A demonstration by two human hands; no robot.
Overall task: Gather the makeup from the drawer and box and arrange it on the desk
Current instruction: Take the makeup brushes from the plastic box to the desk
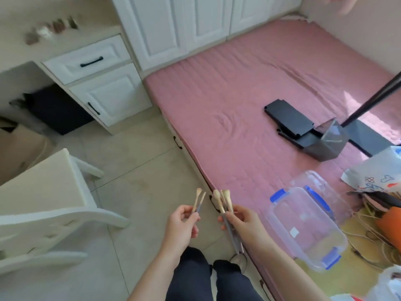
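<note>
My left hand (183, 222) pinches two small makeup brushes (198, 200) with pale tips pointing up. My right hand (240, 222) grips a bundle of several grey-handled makeup brushes (224, 205), whose handles hang below my palm. Both hands are held over the tiled floor beside the bed. A clear plastic box (303, 227) with blue clips lies on the bed to the right, nothing visible inside, with its clear lid (312, 181) behind it. On the white desk (65, 46) at top left stands a blurred row of small makeup items (51, 29). The desk drawer (89, 59) is closed.
A white chair (43, 205) stands at left on the tiled floor. The pink bed (227, 94) carries black panels (288, 120), a grey holder (329, 142) and bags (377, 170) at right. A dark bin (58, 111) sits under the desk. My legs show at the bottom.
</note>
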